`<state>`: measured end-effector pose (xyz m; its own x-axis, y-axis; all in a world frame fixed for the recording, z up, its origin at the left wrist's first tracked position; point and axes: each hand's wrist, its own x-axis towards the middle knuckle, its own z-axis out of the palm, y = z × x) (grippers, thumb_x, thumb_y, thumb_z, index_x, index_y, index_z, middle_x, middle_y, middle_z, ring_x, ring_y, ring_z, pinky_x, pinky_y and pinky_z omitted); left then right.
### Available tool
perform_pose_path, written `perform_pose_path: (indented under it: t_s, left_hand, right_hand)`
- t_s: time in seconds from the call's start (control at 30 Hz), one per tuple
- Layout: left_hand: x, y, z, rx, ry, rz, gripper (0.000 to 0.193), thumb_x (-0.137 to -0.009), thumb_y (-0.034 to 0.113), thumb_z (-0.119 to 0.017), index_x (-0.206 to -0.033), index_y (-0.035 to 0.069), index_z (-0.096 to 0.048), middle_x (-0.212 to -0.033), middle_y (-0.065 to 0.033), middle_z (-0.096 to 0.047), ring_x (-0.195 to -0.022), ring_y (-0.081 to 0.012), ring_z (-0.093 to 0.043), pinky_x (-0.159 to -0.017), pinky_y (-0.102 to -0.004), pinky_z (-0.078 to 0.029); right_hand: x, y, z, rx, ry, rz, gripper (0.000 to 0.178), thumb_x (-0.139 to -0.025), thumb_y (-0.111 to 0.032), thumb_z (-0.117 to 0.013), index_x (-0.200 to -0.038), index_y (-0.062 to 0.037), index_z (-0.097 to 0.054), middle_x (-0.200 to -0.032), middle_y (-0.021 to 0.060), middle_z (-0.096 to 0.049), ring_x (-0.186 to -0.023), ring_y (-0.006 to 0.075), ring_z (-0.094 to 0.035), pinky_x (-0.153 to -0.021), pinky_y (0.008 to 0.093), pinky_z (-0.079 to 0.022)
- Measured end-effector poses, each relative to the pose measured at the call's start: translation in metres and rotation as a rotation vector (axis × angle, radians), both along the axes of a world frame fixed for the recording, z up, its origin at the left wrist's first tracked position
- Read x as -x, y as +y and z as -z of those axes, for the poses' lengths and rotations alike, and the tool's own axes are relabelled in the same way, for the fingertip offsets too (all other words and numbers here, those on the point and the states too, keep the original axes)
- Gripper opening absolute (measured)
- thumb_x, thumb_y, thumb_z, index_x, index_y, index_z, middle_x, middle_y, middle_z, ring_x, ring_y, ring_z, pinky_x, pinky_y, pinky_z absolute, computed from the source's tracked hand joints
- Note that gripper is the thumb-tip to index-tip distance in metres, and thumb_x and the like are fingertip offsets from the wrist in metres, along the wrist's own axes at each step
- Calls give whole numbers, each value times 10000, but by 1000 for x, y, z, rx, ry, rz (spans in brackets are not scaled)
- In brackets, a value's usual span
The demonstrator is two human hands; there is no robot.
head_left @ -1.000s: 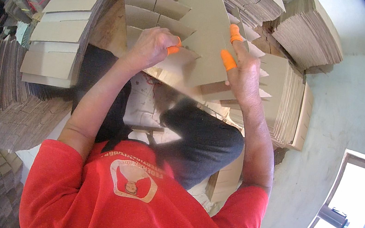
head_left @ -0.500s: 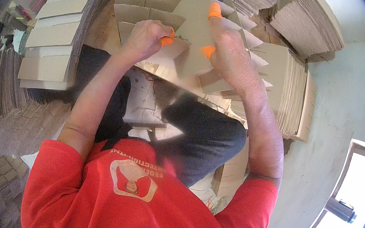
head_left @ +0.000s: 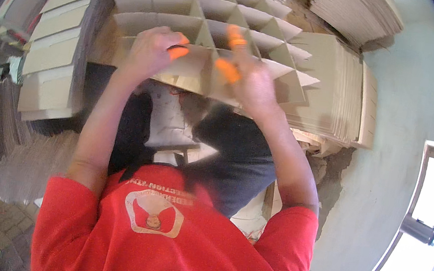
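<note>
A cardboard divider of crossed, slotted strips stands in front of me, forming a grid of open cells. My left hand is at its near left side, with orange covers on thumb and forefinger. Those two fingers close over the top edge of the nearest strip. My right hand hovers over the near middle of the grid, slightly blurred. Its orange-covered thumb and forefinger are spread apart, with nothing visible between them. The other fingers of both hands are mostly hidden.
Flat cardboard pieces stand in a stack right of the grid, and another stack lies behind it. A long row of cardboard pieces runs along the left. The pale wall is at the right.
The broad lengthwise strip between my hands has dropped into line with the grid, whose cells now show. My right hand has moved nearer and its fingers are off the strip; my left hand has shifted left.
</note>
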<state>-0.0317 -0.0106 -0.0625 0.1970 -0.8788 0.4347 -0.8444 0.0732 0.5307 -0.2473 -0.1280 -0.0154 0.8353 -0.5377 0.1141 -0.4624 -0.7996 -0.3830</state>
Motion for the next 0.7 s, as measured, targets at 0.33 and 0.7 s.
perform_pose_path:
  t_s: [0.33, 0.7]
  left_hand:
    - [-21, 37, -9, 97, -174, -178, 535, -682, 161, -822, -1190, 92, -673, -1028, -117, -658, -930, -286, -637, -818, -377, -514]
    - [-32, 44, -4, -53, 264, -184, 353, -774, 113, -770, -1109, 26, -701, -920, -113, -697, -831, -192, -686, -759, -300, -518]
  right_hand:
    - [209, -125, 52, 538, 428, 924, 453, -835, -240, -718, -1219, -58, -560, -1214, 179, -583, -1077, 349, -576, -868, 438, -491]
    - [238, -142, 33, 325, -117, 1019, 294, -832, -212, -724, -1053, -43, -628, -920, 217, -687, -886, 415, -654, -754, 497, -489]
